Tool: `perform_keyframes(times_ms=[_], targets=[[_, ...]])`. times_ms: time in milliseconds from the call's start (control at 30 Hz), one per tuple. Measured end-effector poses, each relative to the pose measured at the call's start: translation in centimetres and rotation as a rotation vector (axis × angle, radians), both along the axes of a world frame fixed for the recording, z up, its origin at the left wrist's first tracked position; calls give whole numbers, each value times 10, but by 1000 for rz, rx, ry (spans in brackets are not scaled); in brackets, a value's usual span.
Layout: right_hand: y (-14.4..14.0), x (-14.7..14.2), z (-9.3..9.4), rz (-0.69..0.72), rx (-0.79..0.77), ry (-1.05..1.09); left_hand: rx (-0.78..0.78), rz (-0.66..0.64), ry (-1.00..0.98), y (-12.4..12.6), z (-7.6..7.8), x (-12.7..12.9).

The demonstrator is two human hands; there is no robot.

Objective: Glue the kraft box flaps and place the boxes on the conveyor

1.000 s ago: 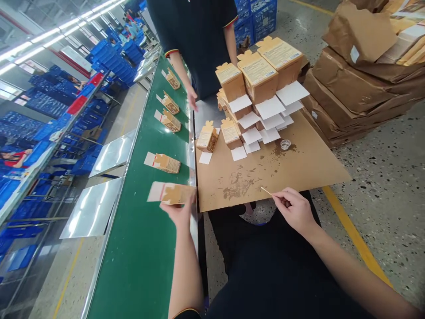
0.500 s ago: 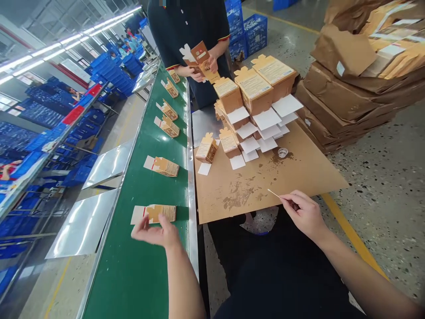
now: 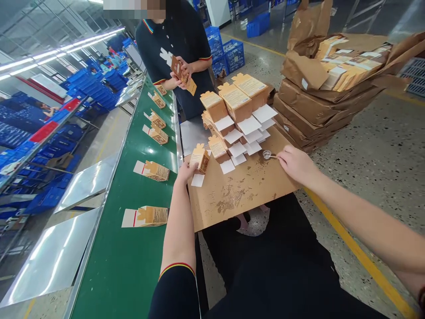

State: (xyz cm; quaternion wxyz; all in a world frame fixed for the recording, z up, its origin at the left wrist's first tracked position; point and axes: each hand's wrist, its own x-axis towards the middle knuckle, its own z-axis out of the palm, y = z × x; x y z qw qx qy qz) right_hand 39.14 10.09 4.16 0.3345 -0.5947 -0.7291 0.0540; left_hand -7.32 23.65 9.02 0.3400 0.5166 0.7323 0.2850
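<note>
My left hand is closed on the near side of a small tan and brown carton, which sits at the left edge of the cardboard-covered table. The carton's top tabs stand up and a white flap sticks out at its base. In my right hand a thin cotton swab is pinched between thumb and fingers. Its tip is at a small clear round dish on the cardboard. Dark wet spots mark the cardboard around the dish and nearer to me.
Stacked cartons with white flaps stand behind the dish. To the left runs a green conveyor belt bearing several cartons. Across the table a co-worker holds a partly folded carton. Brown paper bundles are piled at right.
My left hand has moved from above the belt forward and right onto the carton. My right hand has carried the swab forward to the dish. The view has shifted somewhat.
</note>
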Motion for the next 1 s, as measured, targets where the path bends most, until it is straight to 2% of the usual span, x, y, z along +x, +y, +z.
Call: perform_keyframes(times_ms=[133,233,333,433,500,567,667,767,867,1000], targets=[[46,5,-6,93,-55,-104,-34,49,-67,-57,-6,-21],[62,3,-14,109,-53,-86,41,85,-333,-109,-13,-36],[65,7,-15,98,-46,-27,125,58,-606,-156,-20,-37],[49,11,-9,77,-22,3,185,59,-681,-186,-28,-20],[28,2,-5,43,-10,44,247,72,-673,-192,-34,0],[-2,-22,-5,47,-21,116,274,51,-656,-189,-40,22],[-50,-81,-14,181,-87,226,231,34,-634,-177,-50,46],[-83,-143,-31,267,-103,295,204,57,-611,-170,-56,55],[-91,-183,-46,287,-66,243,187,48,-595,-170,-57,53],[-84,-201,-60,331,-46,96,178,7,-595,-171,-56,51]])
